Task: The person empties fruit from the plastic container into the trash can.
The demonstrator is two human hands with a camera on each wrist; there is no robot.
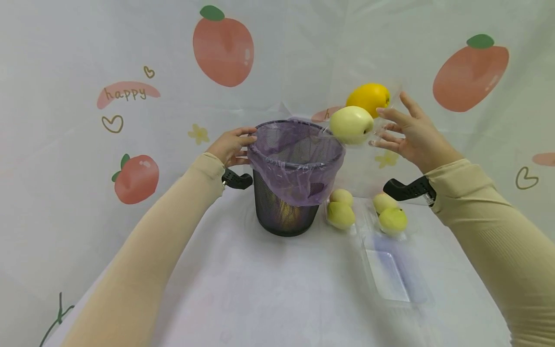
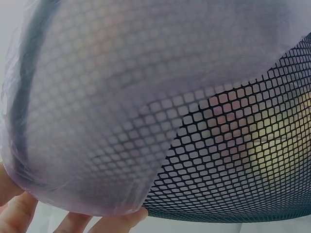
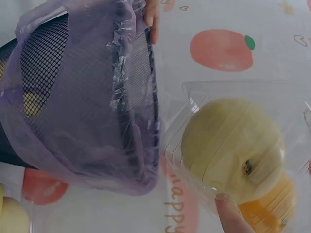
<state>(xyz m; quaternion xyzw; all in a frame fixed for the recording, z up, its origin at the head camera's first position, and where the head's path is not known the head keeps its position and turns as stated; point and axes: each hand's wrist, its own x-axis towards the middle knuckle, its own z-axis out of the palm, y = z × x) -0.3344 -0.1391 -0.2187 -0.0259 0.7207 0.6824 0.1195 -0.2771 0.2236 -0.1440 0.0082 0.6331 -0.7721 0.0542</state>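
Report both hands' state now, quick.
Left hand: fingers curled on the rim of the lined mesh bin.
Right hand: fingers spread, holding the clear plastic tray with the two fruits at the bin's edge.

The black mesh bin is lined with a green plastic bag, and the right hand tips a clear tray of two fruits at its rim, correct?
Not quite: the bag lining the black mesh bin is purple, not green, as the head view shows. The rest holds: the right hand holds a clear plastic tray with a pale yellow-green fruit and an orange-yellow fruit at the rim.
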